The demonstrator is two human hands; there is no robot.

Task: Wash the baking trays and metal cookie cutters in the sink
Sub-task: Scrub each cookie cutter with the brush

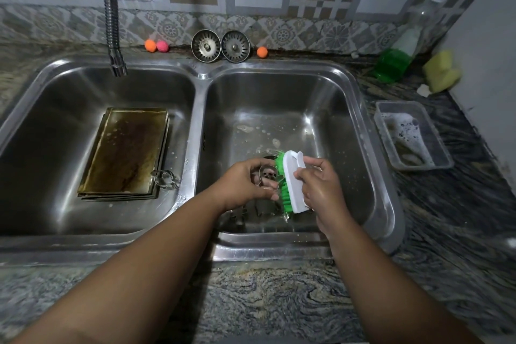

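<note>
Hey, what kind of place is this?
Most likely a home kitchen: a stainless steel double sink set in a stone countertop, a patterned tile backsplash, and a bottle of green dish soap. The left hand holds a cookie cutter while the right hand grips a scrub brush.

Bare left hand (245, 186), bare right hand (319, 190), bare forearms (156, 254)

Left hand (245, 184) holds cutter (264, 180), right hand (318, 187) brush (290, 181)

Left hand (248, 184): my fingers curl round a cookie cutter (262, 174).
Right hand (318, 190): I grip the brush (291, 184).
Arms: both forearms bare, reaching forward, hands nearly meeting.
</note>
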